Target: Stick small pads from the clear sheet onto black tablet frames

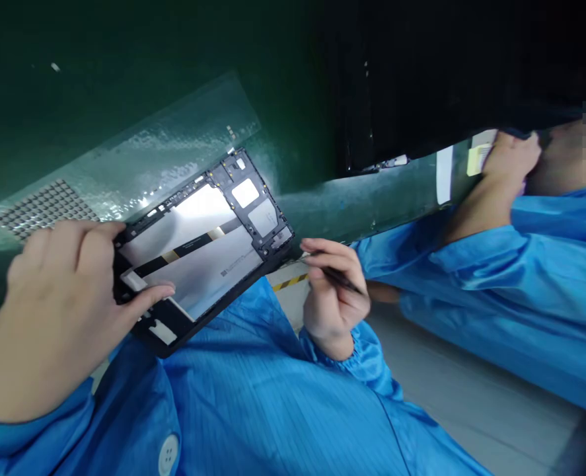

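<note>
black plastic tablet frame [198, 248], back open, silver inner panels and a dark ribbon strip showing; held tilted at the edge of a green bench [124, 79], above the lap of a blue smock [253, 396]. left hand [59, 311] clasps the frame's near-left end, thumb pressed across the silver panel, fingers wrapped over the top rim. long axis of the frame runs from that grasp up and away to the right, ending at the corner with the small white pads. right hand [335, 291] sits just off that far-right corner, closed in a pinch on a thin dark tool [339, 279], tip pointing back toward the frame; it is the hand nearer the padded corner. clear sheet of small dark parts [45, 208] lies beyond the left grasp. another person's forearm [485, 198] well apart, far right.
</note>
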### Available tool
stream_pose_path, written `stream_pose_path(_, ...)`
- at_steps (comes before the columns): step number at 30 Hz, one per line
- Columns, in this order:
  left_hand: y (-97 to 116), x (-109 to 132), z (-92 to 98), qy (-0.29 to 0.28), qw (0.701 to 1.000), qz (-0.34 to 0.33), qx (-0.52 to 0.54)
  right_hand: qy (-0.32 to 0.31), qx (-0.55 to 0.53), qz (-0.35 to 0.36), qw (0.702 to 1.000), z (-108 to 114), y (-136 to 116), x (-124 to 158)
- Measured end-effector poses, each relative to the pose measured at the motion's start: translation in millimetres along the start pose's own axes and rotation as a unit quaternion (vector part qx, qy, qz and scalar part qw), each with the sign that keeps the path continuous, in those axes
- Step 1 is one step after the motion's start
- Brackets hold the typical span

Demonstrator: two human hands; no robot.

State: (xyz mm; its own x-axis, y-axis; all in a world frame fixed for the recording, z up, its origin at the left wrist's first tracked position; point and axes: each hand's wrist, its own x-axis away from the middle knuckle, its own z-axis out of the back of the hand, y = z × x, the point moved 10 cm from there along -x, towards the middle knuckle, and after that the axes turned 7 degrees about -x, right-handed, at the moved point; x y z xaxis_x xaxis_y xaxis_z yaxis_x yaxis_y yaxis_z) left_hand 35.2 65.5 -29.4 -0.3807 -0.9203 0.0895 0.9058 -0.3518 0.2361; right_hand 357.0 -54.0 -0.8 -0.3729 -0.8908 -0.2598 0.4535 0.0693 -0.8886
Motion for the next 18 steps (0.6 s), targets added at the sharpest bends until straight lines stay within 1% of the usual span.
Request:
stream_pose_path(1,9,2,0.3,-0.004,0.999,-0.028,-0.028,-0.016,-0.004,-0.026,1.000,1,1,4)
stream_pose_path(2,17,5,0.6,-0.007,0.998,-0.048,-0.044,-0.062,-0.005,-0.056,0.996,-6,2,12)
stream_pose_path(3,24,9,0.8,-0.009,0.997,-0.055,-0.045,-0.136,-0.008,-0.090,0.987,-20,3,25)
stream_pose_path(4,30,15,1.6,-0.007,0.998,-0.051,-0.031,-0.218,-0.022,-0.126,0.967,-38,4,43)
stream_pose_path(5,36,20,2.4,-0.001,0.999,-0.043,-0.005,-0.281,-0.049,-0.163,0.944,-54,3,62)
stream_pose_path(6,44,26,3.1,0.009,0.999,-0.042,0.012,-0.307,-0.086,-0.200,0.927,-65,2,78)
stream_pose_path(7,52,31,4.4,0.021,0.998,-0.046,0.023,-0.298,-0.126,-0.233,0.917,-71,1,87)
stream_pose_path(8,58,35,6.9,0.036,0.997,-0.051,0.036,-0.252,-0.161,-0.256,0.919,-71,1,88)
stream_pose_path(9,63,36,10.9,0.051,0.996,-0.058,0.049,-0.178,-0.185,-0.264,0.930,-65,2,79)
stream_pose_path(10,65,35,16.8,0.065,0.994,-0.064,0.066,-0.103,-0.194,-0.264,0.939,-57,2,64)
stream_pose_path(11,64,30,24.8,0.079,0.991,-0.068,0.085,-0.046,-0.193,-0.265,0.944,-51,1,45)
stream_pose_path(12,57,23,34.9,0.094,0.988,-0.066,0.103,-0.016,-0.189,-0.264,0.946,-51,-1,18)
stream_pose_path(13,46,12,46.4,0.112,0.985,-0.057,0.119,-0.024,-0.187,-0.271,0.944,-60,-4,-13)
stream_pose_path(14,29,-2,58.5,0.134,0.981,-0.041,0.133,-0.049,-0.188,-0.278,0.941,-74,-6,-49)
stream_pose_path(16,-15,-32,79.6,0.185,0.970,0.010,0.157,-0.073,-0.163,-0.251,0.951,-105,-15,-132)
stream_pose_path(18,-60,-58,88.7,0.225,0.956,0.063,0.179,-0.077,-0.138,-0.217,0.963,-140,-21,-214)
